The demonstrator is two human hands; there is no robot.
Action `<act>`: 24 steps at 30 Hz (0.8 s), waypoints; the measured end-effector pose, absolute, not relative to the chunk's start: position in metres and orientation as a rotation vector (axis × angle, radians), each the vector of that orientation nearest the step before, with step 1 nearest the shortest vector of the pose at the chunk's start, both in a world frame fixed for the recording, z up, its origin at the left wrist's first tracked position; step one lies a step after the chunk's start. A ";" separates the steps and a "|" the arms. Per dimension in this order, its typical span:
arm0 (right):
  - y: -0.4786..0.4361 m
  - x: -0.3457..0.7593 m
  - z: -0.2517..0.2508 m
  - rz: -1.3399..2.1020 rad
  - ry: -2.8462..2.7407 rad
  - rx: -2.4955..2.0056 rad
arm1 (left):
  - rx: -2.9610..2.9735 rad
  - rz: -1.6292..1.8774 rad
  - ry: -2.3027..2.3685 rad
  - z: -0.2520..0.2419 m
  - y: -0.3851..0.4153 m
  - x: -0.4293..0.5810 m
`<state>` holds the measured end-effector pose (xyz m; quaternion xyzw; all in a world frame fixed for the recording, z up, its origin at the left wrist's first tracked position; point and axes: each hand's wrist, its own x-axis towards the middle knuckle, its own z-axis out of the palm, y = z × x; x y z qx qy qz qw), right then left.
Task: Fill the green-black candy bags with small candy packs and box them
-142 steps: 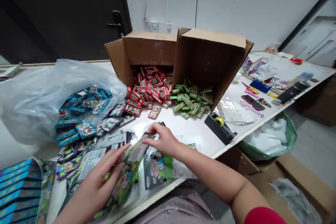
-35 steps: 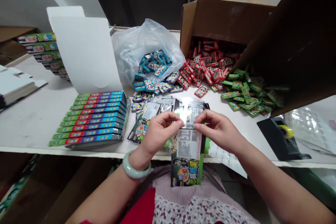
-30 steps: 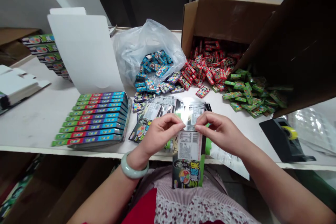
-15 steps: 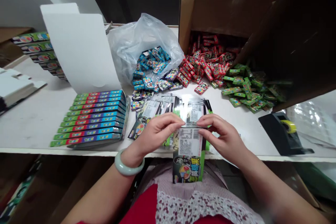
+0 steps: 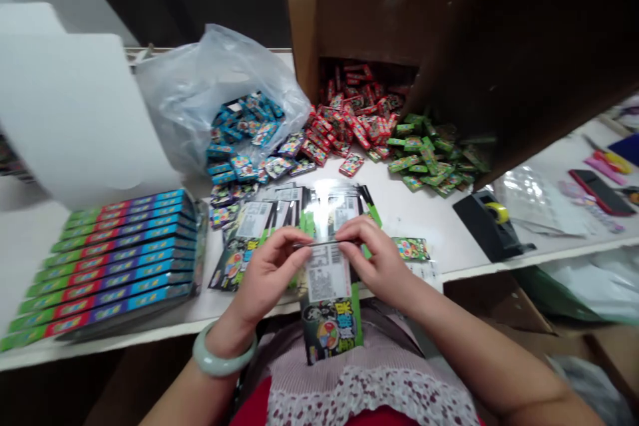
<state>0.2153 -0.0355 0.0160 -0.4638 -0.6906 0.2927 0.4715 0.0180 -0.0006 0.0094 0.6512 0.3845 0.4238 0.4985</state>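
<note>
While both hands work the same top edge, our grip is clamped on 1 dark printed pouch [image 5: 327, 309]: the left hand [image 5: 267, 279] and the right hand [image 5: 382, 266] each pinch it between thumb and fingers, thumbs on the near side. The pouch hangs at the near edge of the table [image 5: 412, 210], its lower part over the lap. To handle this edge well, we should hold the 2 pinches level and press equally, so the top doesn't crease or skew. Similar pouches [image 5: 239, 246] lie overlapping on the table's near side; striped packs [image 5: 122, 249] stand in a row on its left, the tape dispenser [image 5: 486, 229] on its right, red boxes [image 5: 357, 126] heaped towards its far side.
</note>
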 end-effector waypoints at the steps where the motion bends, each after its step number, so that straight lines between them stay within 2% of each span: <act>1: -0.034 0.216 0.017 0.757 -1.685 -1.132 | 1.581 1.021 0.951 0.009 0.001 0.017; 4: -0.022 0.238 0.013 1.049 -1.665 -1.126 | 1.606 1.000 1.031 0.005 0.008 0.012; 6: -0.012 0.270 0.002 1.126 -1.602 -1.292 | 1.611 0.987 1.090 0.003 0.012 0.011; 9: -0.001 0.325 -0.025 0.740 -1.490 -1.899 | 1.586 1.001 1.122 0.001 0.014 0.012; 11: 0.003 0.351 -0.046 0.654 -1.465 -2.063 | 1.574 1.015 1.122 0.001 0.013 0.016; 17: -0.002 0.364 -0.080 0.715 -1.411 -2.103 | 1.612 1.018 1.113 -0.001 0.014 0.020; 24: -0.008 0.377 -0.069 1.015 -1.220 -1.954 | 1.610 1.033 1.062 -0.001 0.014 0.019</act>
